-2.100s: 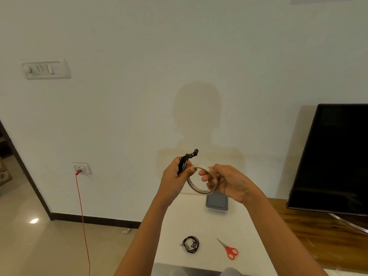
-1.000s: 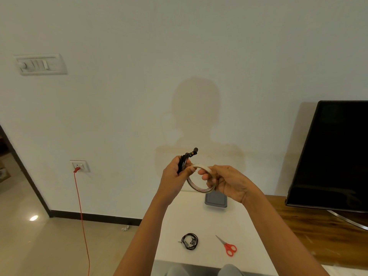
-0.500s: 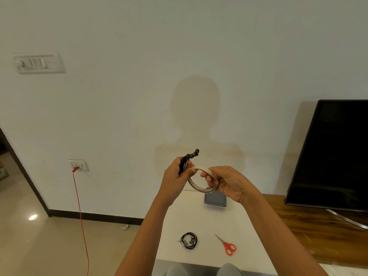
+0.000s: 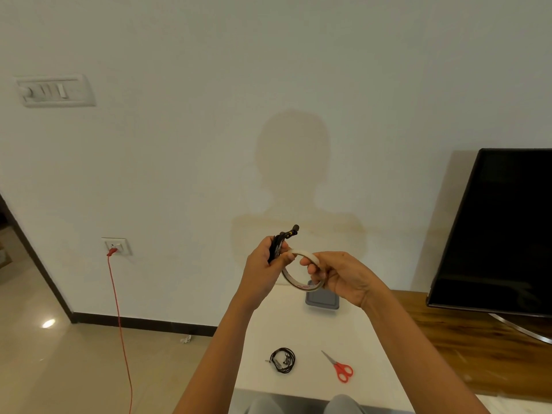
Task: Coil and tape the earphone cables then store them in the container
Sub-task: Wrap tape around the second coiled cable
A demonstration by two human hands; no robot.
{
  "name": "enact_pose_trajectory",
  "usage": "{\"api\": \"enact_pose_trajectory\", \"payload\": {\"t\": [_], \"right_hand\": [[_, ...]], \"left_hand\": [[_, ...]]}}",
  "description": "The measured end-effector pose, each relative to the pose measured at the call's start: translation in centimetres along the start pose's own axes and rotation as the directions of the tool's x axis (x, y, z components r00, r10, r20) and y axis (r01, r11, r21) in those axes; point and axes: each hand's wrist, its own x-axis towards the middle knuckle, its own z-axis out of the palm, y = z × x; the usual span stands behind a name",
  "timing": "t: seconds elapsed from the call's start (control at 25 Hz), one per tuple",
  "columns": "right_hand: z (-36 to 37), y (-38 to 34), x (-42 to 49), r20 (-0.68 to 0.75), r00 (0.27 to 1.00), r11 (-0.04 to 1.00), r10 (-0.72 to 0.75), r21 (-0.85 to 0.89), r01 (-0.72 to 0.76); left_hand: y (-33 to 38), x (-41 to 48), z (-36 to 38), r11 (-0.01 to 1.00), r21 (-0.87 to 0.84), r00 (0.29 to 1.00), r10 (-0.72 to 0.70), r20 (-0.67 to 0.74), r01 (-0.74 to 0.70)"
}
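My left hand (image 4: pixel 263 271) is raised in front of the wall, gripping a coiled black earphone cable (image 4: pixel 282 239) whose plug sticks up to the right. Its thumb presses on the top of a tape roll (image 4: pixel 294 282). My right hand (image 4: pixel 340 277) holds that roll, with fingers through its ring. A second coiled black earphone cable (image 4: pixel 283 360) lies on the white table (image 4: pixel 304 327) below. A grey container (image 4: pixel 322 300) with its lid on sits at the table's far edge, partly behind the roll.
Red-handled scissors (image 4: pixel 340 370) lie right of the coiled cable on the table. A black TV screen (image 4: pixel 501 231) stands on a wooden surface (image 4: pixel 466 342) at right. A red cord (image 4: pixel 121 327) hangs from a wall socket (image 4: pixel 116 245) at left. My knees show at the bottom edge.
Both hands stay together at the same height; the right fingers have shifted slightly on the tape roll. The view has drifted a little.
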Motion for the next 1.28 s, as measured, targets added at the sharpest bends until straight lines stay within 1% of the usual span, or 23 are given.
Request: {"api": "enact_pose_trajectory", "payload": {"t": [0.12,0.28,0.6,0.8,0.92,1.04,1.16,1.28], "right_hand": [[0.04,0.08,-0.06,-0.022,1.000,1.000,-0.005,-0.027,0.005],[-0.02,-0.15,-0.37,-0.001,1.000,0.998,0.017,0.055,-0.017],[-0.20,0.08,-0.05,-0.004,1.000,1.000,0.007,-0.014,-0.007],[-0.15,0.19,-0.28,-0.016,1.000,1.000,0.005,-0.003,-0.005],[-0.11,0.12,-0.49,-0.023,1.000,0.999,0.011,0.042,-0.010],[-0.07,-0.23,-0.69,0.009,0.999,0.993,0.040,0.114,-0.041],[-0.17,-0.42,-0.61,-0.008,0.999,0.997,0.034,0.068,-0.034],[-0.25,-0.30,-0.39,0.003,1.000,0.999,0.027,0.031,-0.027]], "left_hand": [[-0.10,0.05,0.05,1.000,-0.002,1.000,0.001,0.000,-0.001],[-0.24,-0.01,0.18,1.000,-0.011,1.000,-0.001,-0.009,0.001],[-0.35,0.04,0.28,1.000,-0.021,1.000,-0.017,-0.002,0.017],[-0.38,-0.05,0.29,0.999,-0.030,1.000,-0.018,0.011,0.018],[-0.35,0.00,0.30,0.999,-0.031,1.000,-0.015,0.013,0.016],[-0.28,0.11,0.25,1.000,-0.029,1.000,-0.011,0.003,0.011],[-0.38,0.13,0.34,0.999,-0.029,1.000,-0.018,0.002,0.018],[-0.42,0.11,0.41,0.998,-0.048,1.000,-0.026,0.000,0.026]]}}
